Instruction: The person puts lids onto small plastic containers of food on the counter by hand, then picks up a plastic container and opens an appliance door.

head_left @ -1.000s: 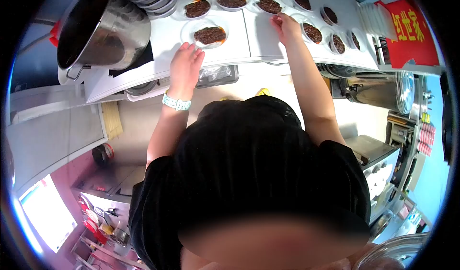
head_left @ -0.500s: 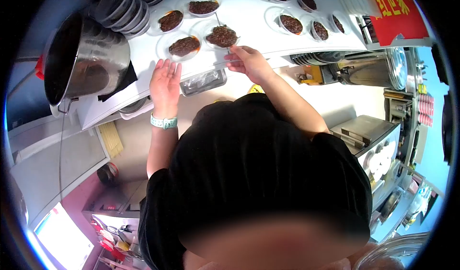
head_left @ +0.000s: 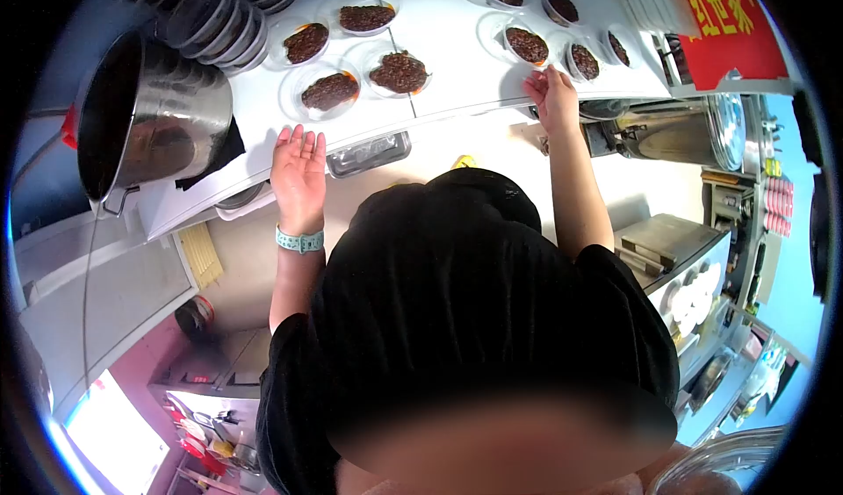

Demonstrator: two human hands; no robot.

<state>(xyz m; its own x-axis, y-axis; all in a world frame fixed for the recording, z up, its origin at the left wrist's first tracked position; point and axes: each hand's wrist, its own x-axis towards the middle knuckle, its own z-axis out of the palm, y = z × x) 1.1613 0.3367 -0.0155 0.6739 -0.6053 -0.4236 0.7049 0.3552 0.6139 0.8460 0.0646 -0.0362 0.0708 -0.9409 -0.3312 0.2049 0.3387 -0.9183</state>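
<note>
The clear plastic bowl of dark brown chunky food (head_left: 399,73), earlier right of the seam in the white counter (head_left: 452,69), now sits across that seam, in front of its neighbours. The right hand (head_left: 553,100) has left it for the rim of another such bowl (head_left: 527,45) farther right. The left hand (head_left: 299,174) now lies palm up, farther from the nearest bowl (head_left: 329,91).
</note>
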